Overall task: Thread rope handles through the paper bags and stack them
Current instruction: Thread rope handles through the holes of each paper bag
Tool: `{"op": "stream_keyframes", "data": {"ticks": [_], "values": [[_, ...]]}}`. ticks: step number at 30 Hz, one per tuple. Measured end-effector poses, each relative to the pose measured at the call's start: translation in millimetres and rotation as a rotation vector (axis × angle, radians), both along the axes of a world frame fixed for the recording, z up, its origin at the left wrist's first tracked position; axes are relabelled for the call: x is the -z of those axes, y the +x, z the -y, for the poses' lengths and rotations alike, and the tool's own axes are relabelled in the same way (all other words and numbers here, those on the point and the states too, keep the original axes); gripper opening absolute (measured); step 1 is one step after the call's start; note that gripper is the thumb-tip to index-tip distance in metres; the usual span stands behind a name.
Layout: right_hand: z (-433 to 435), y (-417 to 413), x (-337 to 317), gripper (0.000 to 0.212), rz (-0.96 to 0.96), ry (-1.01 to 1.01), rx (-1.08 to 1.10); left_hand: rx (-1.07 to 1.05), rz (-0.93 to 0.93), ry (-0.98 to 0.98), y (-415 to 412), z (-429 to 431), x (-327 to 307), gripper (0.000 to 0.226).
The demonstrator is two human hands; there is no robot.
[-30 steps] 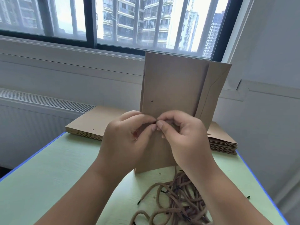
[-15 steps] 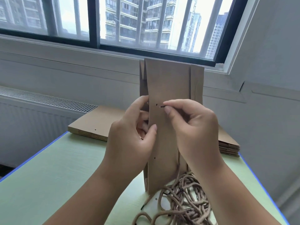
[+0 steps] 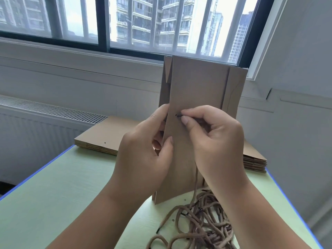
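The left hand (image 3: 143,151) pinches the paper bag (image 3: 197,90) upright; the right hand (image 3: 215,141) pinches the rope tip (image 3: 179,115) at the hole (image 3: 175,115) (barely aligned), so any wobble could miss it.

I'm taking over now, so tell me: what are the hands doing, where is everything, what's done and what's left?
Left hand grips the upright paper bag by its left edge. Right hand pinches a rope's black tip at the bag's hole.
Spare ropes lie tangled on the table, flat bags stacked behind.
Done: tip lined up. Left: push it through, finish the handles, stack.
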State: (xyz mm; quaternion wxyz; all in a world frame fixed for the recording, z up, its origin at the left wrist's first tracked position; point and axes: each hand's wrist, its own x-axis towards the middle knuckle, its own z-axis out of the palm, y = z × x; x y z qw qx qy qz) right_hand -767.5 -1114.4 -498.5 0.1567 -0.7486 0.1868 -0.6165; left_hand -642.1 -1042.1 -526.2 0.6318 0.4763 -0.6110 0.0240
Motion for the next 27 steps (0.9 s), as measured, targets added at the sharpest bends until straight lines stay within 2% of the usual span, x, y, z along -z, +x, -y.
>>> {"op": "stream_keyframes", "data": {"ticks": [11, 19, 23, 27], "values": [[-6, 4, 1, 0.015, 0.060, -0.004, -0.034, 0.064, -0.011, 0.014, -2, -4, -3, 0.065], [-5, 1, 5, 0.009, 0.020, -0.179, 0.068, 0.125, 0.008, 0.006, -5, -5, -3, 0.064], [-3, -2, 6, 0.011, 0.032, -0.217, 0.060, 0.224, -0.045, -0.028, -6, -4, -1, 0.058], [-3, -3, 8, 0.011, 0.040, -0.228, 0.053, 0.127, -0.060, -0.035, -12, -1, 1, 0.038]]}}
